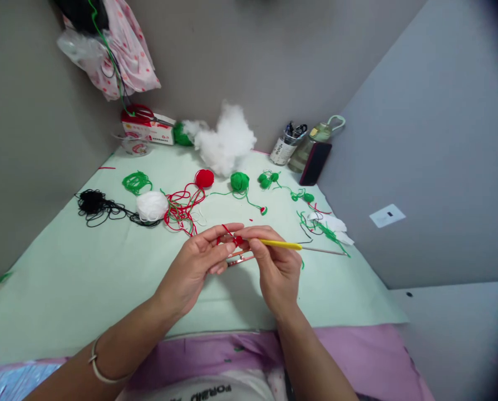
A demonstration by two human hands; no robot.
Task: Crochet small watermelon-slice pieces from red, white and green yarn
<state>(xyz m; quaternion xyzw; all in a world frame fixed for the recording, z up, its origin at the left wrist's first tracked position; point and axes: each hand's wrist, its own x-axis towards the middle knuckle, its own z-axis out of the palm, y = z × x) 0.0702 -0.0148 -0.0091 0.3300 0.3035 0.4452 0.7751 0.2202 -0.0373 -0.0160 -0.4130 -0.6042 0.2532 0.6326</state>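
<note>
My left hand (198, 262) pinches a small red crochet piece (237, 240), with red yarn (227, 229) looped over its fingers. My right hand (276, 267) grips a yellow crochet hook (280, 244) whose tip meets the red piece. The red strand trails back to a tangle of red yarn (182, 209) and a red ball (204, 178) on the pale green table cover (85, 267). Both hands are held together just above the cover's middle.
White ball (152, 205), black yarn (92, 203), green loops (137, 181), green ball (239, 181), small green pieces (267, 179) and white stuffing (227, 142) lie behind. Box with scissors (148, 125), jar of tools (285, 146), bottle (311, 146), phone (315, 162) at the back. Walls on three sides.
</note>
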